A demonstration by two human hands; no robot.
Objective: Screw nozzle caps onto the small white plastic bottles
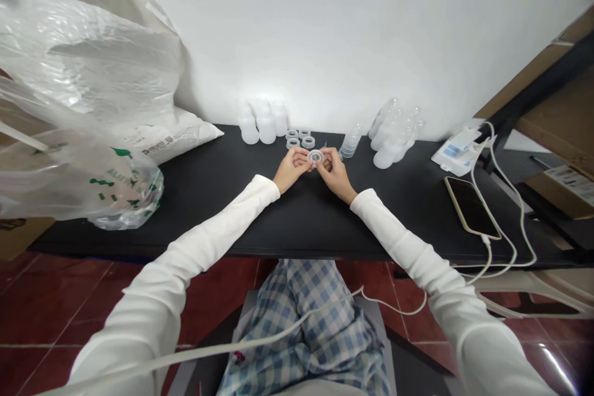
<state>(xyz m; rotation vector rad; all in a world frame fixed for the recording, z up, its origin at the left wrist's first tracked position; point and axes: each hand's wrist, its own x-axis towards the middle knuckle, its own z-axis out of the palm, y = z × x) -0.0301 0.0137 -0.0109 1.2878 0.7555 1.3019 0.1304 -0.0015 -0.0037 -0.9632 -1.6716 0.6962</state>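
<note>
Between my two hands, just above the black table, is a round translucent plastic ring-shaped cap. My left hand pinches its left side with closed fingers. From the right, the thumb and fingers of my right hand grip the same cap. Several similar ring caps lie on the table just behind my left hand. Beyond my right hand leans a stack of clear plastic cups or caps. What sits inside the held cap is too small to make out.
White plastic bottles stand by the wall; clear-domed bottles cluster to the right. Large plastic bags fill the left. At right are a phone on a white cable, a white packet and a cardboard box.
</note>
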